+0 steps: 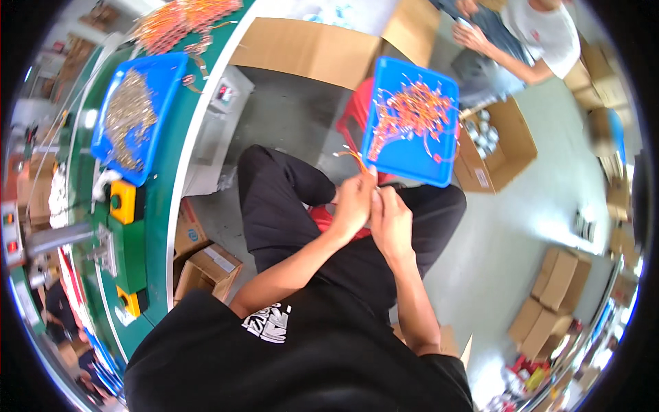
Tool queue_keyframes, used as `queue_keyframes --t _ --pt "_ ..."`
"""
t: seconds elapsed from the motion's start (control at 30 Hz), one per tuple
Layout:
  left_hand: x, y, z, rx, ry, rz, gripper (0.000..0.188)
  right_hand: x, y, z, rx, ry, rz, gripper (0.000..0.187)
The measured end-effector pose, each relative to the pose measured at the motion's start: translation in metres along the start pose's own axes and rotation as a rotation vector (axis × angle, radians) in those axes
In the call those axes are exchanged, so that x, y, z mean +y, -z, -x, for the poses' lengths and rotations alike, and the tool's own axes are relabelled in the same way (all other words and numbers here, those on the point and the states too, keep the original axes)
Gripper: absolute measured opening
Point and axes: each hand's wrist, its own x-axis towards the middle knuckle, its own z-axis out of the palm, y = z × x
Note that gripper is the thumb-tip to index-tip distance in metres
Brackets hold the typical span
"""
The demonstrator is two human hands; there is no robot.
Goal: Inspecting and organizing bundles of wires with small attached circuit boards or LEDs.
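My left hand (354,204) is closed around a few thin orange wires (357,159) with pale ends, which stick out beyond the fingers. Right beside it, my right hand (391,221) is closed with its fingertips pressed together near the left thumb; whatever they pinch is too small to make out. Just past both hands is a blue tray (420,174), apparently on a red stool (353,112). A tangled heap of orange wires (417,110) with whitish ends lies in the tray.
At left runs a green workbench (185,130) with a blue tray (174,77) of small metal parts, bundled orange wires (175,26) and a yellow-and-black button box (123,202). A cardboard box (513,156) holding round whitish items stands right. Another person (542,34) sits at the far right.
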Motion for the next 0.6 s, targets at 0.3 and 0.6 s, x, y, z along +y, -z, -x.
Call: queue_keyframes --t 0.3,0.6 --pt "0.05 -0.007 0.02 -0.32 0.223 0.227 0.044 -0.006 0.023 0.015 0.01 -0.447 -0.939 0.028" --pt "0.05 -0.004 0.007 -0.496 0.384 0.374 0.033 0.008 0.025 0.015 0.186 -0.553 -1.094 0.028"
